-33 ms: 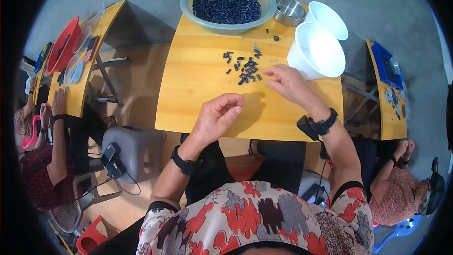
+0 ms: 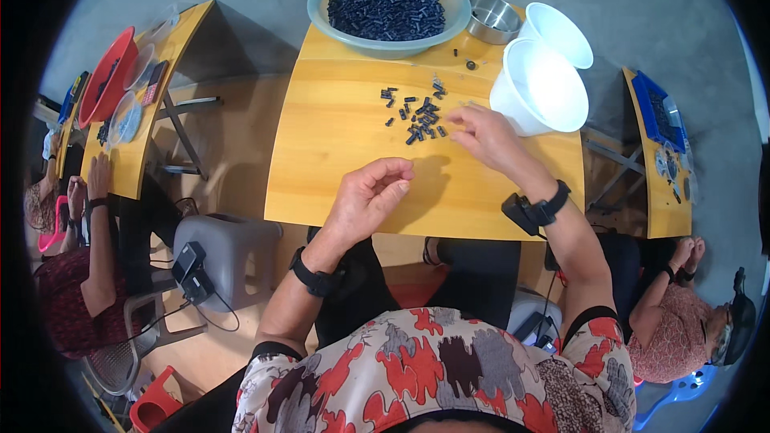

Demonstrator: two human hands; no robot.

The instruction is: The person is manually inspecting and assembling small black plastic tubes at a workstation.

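A loose scatter of small black parts (image 2: 417, 116) lies on the yellow wooden table (image 2: 337, 160), a little toward its far edge and right of the middle. The right hand (image 2: 485, 138) rests just beside the scatter on its right, fingers bent and drawn together toward the nearest pieces; whether it pinches one cannot be told. The left hand (image 2: 370, 196) hovers nearer the front edge, apart from the scatter, palm turned partly up with the fingers curled and thumb meeting fingertips; anything between them is too small to make out. Each wrist wears a black band, and the right one carries a small black device (image 2: 521, 212). At the far edge stands a pale green basin (image 2: 321, 0) heaped with the same black parts, and just to its right a small steel bowl (image 2: 491, 18). Two white tubs (image 2: 553, 80) sit at the far right corner, one behind the other. Two stray black bits (image 2: 465, 60) lie between the basin and the nearer tub. Other people sit at neighbouring yellow tables to the left and right.
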